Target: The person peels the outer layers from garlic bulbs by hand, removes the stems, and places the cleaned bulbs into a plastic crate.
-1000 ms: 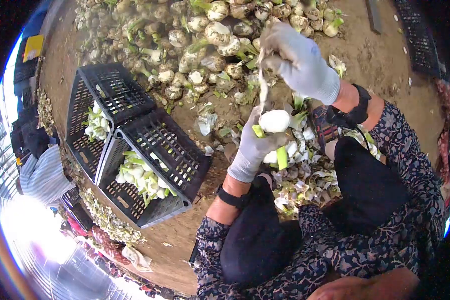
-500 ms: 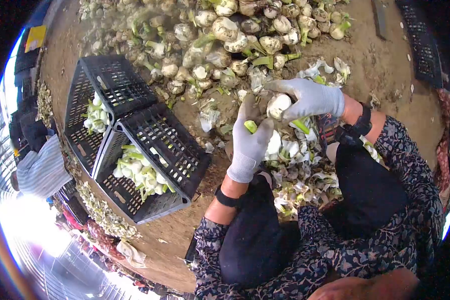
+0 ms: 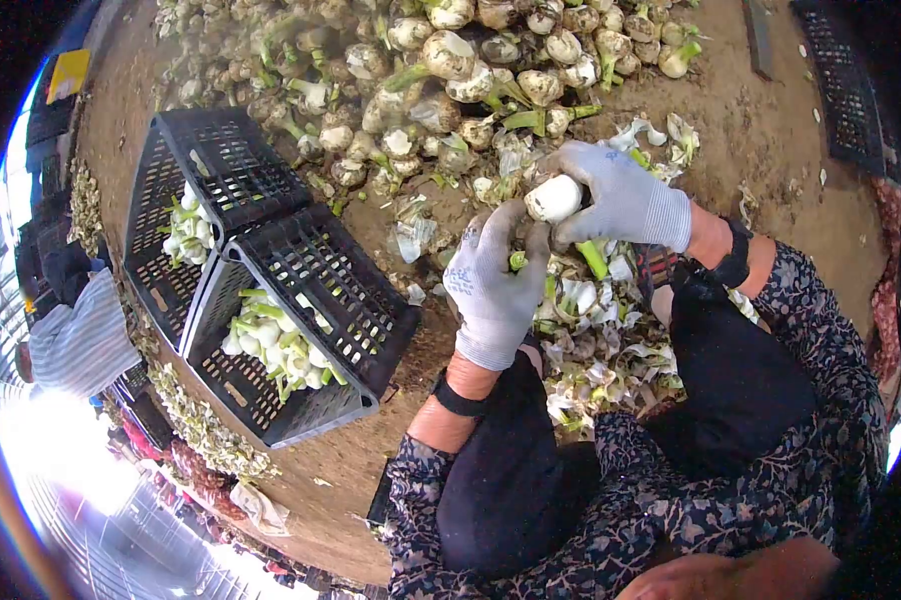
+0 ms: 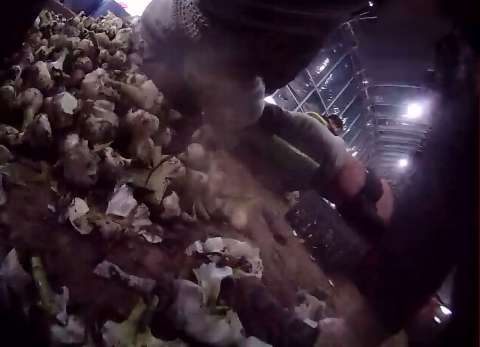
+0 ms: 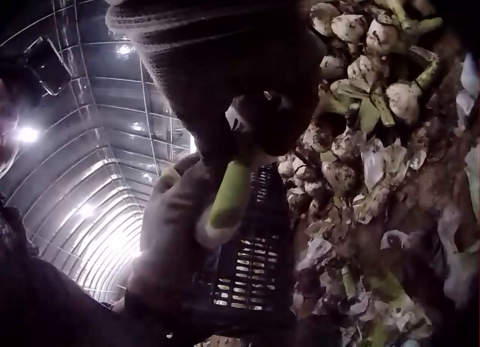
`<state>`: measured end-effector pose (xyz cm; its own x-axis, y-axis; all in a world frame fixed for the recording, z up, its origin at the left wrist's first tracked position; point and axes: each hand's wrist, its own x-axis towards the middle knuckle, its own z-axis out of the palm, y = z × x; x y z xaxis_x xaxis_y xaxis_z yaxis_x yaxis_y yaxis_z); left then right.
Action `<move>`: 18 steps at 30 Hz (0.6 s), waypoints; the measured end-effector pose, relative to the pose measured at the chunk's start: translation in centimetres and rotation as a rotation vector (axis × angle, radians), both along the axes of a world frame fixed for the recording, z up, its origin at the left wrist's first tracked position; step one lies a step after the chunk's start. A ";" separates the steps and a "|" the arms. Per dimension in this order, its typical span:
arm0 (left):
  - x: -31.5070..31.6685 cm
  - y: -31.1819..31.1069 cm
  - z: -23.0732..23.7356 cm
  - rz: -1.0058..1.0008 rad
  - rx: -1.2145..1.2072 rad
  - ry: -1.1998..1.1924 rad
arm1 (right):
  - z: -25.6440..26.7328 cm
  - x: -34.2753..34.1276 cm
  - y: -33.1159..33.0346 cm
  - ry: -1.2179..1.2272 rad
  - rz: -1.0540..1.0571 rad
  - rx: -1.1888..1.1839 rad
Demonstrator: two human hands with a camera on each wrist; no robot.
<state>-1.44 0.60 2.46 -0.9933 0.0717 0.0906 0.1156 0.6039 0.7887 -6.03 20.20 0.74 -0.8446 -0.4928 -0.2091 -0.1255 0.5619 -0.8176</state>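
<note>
In the head view, the gloved right hand point(image 3: 626, 200) grips a white bulb point(image 3: 555, 199) with brown marks between thumb and fingers. Below that hand a green stem point(image 3: 593, 260) shows; the right wrist view has a green stem point(image 5: 231, 193) under the dark glove. The gloved left hand point(image 3: 496, 285) is curled just left of the bulb, its fingertips close to it; whether they touch cannot be told. Between its thumb and fingers shows a green stem end point(image 3: 518, 261), the rest hidden by the glove. Blur and darkness hide finger detail in the left wrist view.
Unpeeled bulbs point(image 3: 441, 110) are heaped ahead on bare soil. Two tilted black crates point(image 3: 321, 290) at left hold white bulbs with green stems. Peeled skins point(image 3: 611, 370) lie between the knees. Another person in a striped top point(image 3: 81, 335) is at far left.
From holding a strip of skin up high, the right hand came down and took a bulb, which has since turned in its grip. The left hand rotated, its fingers curling more.
</note>
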 end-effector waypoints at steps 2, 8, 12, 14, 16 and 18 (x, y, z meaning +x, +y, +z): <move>-0.1 -0.1 0.1 -0.007 -0.042 0.017 | 0.2 -0.2 -0.2 0.033 0.012 0.031; -0.6 -0.2 0.7 -0.038 -0.197 -0.084 | 0.5 -0.1 -1.0 0.163 0.019 0.153; -1.4 -0.4 -0.1 -0.067 -0.223 -0.022 | 0.4 -0.8 -1.5 0.241 0.003 0.146; -1.6 -0.7 -0.1 -0.093 -0.252 -0.031 | 0.7 -1.2 -1.6 0.234 0.006 0.163; -1.7 -0.8 -0.2 -0.102 -0.272 -0.051 | 0.4 -1.2 -1.8 0.259 0.000 0.168; -1.9 -0.7 -0.4 -0.096 -0.283 -0.082 | 0.2 -1.2 -1.9 0.266 -0.007 0.186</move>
